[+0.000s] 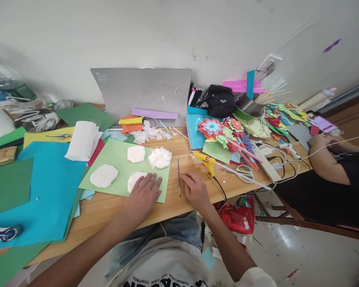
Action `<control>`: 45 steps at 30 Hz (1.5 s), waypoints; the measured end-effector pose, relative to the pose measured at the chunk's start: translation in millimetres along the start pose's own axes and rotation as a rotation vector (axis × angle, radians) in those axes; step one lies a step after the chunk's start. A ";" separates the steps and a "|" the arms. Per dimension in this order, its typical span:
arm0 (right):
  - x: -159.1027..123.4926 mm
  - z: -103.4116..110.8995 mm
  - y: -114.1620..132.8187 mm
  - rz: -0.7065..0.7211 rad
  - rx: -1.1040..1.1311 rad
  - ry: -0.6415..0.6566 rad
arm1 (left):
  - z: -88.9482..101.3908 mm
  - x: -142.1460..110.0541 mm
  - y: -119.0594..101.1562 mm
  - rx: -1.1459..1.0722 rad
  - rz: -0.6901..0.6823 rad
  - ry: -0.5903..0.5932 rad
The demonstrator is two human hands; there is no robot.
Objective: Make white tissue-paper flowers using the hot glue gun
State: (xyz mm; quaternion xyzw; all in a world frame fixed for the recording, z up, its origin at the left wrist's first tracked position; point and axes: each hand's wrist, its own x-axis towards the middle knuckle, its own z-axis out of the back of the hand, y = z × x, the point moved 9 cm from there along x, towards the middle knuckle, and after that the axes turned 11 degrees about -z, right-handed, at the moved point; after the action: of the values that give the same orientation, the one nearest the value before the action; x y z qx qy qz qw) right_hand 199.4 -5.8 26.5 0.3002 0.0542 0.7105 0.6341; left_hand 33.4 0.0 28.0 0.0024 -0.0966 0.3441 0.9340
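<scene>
My left hand (pixel 143 195) lies flat with fingers stretched out on a light green paper sheet (pixel 119 157), partly covering a white paper cutout (pixel 134 179). Two more white cutouts (pixel 104 175) (pixel 136 154) and a white tissue flower (pixel 160 157) rest on the same sheet. My right hand (pixel 194 190) rests on the wooden table (pixel 173 203) with fingers loosely curled and nothing in them, just right of a thin blue brush (pixel 178 175) and below a yellow glue gun (pixel 206 161).
Blue (pixel 38 191), green and yellow paper sheets cover the left. A grey cutting mat (pixel 143 91) leans on the wall. Paper flowers (pixel 218 131), scissors (pixel 245 172), a black pouch (pixel 223 101) and cables crowd the right, where another person's arm (pixel 326 159) rests. A red bag (pixel 239 217) hangs below.
</scene>
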 end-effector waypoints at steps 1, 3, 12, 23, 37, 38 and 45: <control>-4.5 12.1 -6.7 -0.048 0.043 -0.089 | 3.8 0.5 0.9 -0.004 -0.009 -0.030; -16.5 39.1 -26.6 -0.185 0.098 -0.286 | 11.6 1.4 3.6 -0.028 -0.016 -0.081; -41.7 89.2 -113.5 -0.642 0.366 -0.593 | 29.1 7.6 -13.6 -0.218 -0.078 -0.236; -28.4 108.8 -113.6 -0.604 0.725 -0.698 | -4.7 124.5 -113.4 -0.289 -0.161 -0.003; -21.2 131.1 -104.1 -0.567 0.428 -0.652 | -50.3 145.9 -134.3 -0.169 -0.180 0.056; -22.4 130.5 -106.6 -0.580 0.451 -0.656 | -50.3 145.1 -135.1 -0.166 -0.187 0.051; -25.6 129.7 -110.2 -0.637 0.480 -0.700 | -51.8 138.9 -137.7 -0.122 -0.239 0.003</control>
State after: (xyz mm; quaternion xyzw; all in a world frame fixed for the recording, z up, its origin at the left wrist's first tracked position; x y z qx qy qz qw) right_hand 359.8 -48.2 72.4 0.6245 0.0889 0.3075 0.7124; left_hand 234.7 -12.2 10.9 -0.0432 -0.1152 0.2236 0.9669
